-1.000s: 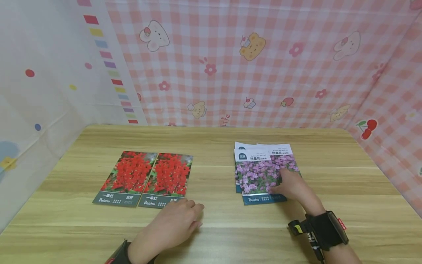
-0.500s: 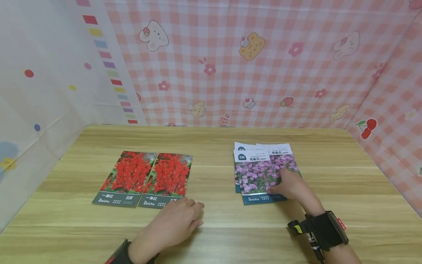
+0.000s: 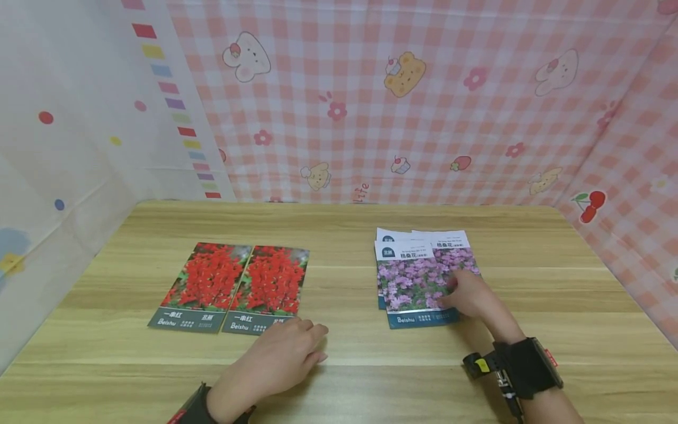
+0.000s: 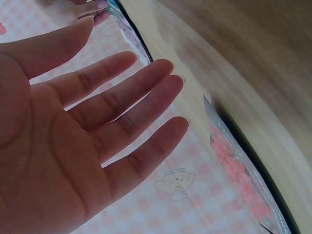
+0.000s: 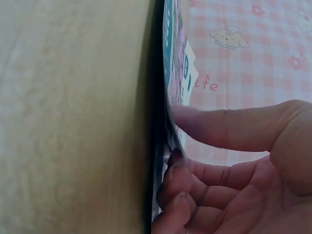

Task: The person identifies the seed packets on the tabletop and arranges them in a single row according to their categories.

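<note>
- Right hand (image 3: 471,297) pinches the right edge of the top pink packet (image 3: 410,282), thumb above, fingers beneath; 2 more pink packets (image 3: 452,241) lie under it, right of the worktop's middle, towards its far edge.
- Left hand (image 3: 283,353) is relaxed and holds nothing, just beside the near corner of 1 of the 2 red packets (image 3: 272,280), towards the left edge.
- The lower packets could drag askew if the fingers catch them too; I cannot tell.
- A tight pinch could crease the bowed edge.
- Worktop (image 3: 344,282): pale wood grain. Checked cloth (image 3: 339,70) behind; dotted cloth (image 3: 85,70) left.
</note>
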Action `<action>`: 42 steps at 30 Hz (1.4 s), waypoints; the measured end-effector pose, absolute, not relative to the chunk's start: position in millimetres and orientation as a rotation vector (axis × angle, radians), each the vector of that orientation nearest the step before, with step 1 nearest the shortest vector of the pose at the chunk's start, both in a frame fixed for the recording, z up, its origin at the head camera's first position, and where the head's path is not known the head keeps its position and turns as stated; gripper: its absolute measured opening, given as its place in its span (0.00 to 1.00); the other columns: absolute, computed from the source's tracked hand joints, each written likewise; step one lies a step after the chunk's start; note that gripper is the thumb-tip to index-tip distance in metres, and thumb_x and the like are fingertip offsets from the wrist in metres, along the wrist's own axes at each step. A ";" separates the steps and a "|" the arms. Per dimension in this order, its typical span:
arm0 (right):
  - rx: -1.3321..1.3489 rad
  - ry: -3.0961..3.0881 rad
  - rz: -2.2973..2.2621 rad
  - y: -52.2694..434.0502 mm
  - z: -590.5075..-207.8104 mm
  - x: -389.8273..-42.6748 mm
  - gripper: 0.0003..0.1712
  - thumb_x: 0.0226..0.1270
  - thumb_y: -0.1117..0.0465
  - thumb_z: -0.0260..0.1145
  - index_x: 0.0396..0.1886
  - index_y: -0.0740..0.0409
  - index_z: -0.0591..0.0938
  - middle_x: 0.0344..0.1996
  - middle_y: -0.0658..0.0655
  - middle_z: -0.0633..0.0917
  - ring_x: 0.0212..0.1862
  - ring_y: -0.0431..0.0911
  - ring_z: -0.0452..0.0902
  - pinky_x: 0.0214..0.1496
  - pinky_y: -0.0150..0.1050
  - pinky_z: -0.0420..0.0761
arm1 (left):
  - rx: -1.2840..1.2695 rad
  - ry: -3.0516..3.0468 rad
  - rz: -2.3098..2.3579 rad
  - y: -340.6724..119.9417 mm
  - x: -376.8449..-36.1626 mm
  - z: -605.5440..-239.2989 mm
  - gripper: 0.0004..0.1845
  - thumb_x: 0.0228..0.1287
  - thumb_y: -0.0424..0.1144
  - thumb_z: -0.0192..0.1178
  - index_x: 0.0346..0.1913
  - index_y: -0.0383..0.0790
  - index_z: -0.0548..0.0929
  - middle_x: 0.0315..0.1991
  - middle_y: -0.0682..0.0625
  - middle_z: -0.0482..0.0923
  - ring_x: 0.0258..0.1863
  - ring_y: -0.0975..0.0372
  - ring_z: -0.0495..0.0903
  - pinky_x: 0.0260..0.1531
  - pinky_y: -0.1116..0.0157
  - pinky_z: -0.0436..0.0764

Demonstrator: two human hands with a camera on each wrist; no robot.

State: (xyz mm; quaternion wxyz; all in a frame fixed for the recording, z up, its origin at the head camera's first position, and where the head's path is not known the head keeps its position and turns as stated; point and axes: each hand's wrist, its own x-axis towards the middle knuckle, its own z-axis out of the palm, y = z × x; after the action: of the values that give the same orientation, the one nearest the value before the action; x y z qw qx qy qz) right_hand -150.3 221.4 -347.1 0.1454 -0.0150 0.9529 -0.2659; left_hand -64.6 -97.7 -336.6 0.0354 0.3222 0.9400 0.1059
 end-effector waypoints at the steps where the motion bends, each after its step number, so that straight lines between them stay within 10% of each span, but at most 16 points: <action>1: -0.045 2.734 -0.792 222.5 -347.8 -150.2 0.20 0.52 0.66 0.68 0.39 0.76 0.73 0.32 0.66 0.77 0.31 0.52 0.74 0.31 0.43 0.77 | 0.990 2.889 0.328 -97.7 -64.8 -336.7 0.17 0.57 0.43 0.63 0.46 0.35 0.80 0.33 0.47 0.80 0.32 0.59 0.78 0.30 0.63 0.78; 19: -0.035 2.632 -1.055 226.5 -350.4 -148.5 0.05 0.55 0.74 0.60 0.26 0.70 0.72 0.22 0.57 0.72 0.22 0.44 0.69 0.22 0.35 0.72 | 0.966 2.895 0.302 -98.3 -67.0 -338.9 0.17 0.57 0.43 0.62 0.45 0.36 0.80 0.33 0.46 0.80 0.33 0.57 0.78 0.31 0.61 0.78; 42: -0.067 2.483 -1.343 218.2 -342.9 -147.4 0.05 0.61 0.75 0.56 0.37 0.74 0.71 0.24 0.56 0.73 0.25 0.44 0.69 0.26 0.37 0.76 | 0.985 2.985 0.274 -100.5 -69.1 -341.9 0.17 0.56 0.42 0.63 0.45 0.35 0.79 0.35 0.45 0.79 0.35 0.55 0.78 0.34 0.59 0.79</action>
State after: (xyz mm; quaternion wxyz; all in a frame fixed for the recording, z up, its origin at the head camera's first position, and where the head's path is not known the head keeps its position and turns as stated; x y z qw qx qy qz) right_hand -147.4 218.2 -342.9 0.1582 -0.0234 0.8683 -0.4696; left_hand -69.1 -100.5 -341.9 -0.0069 0.3123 0.9460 0.0867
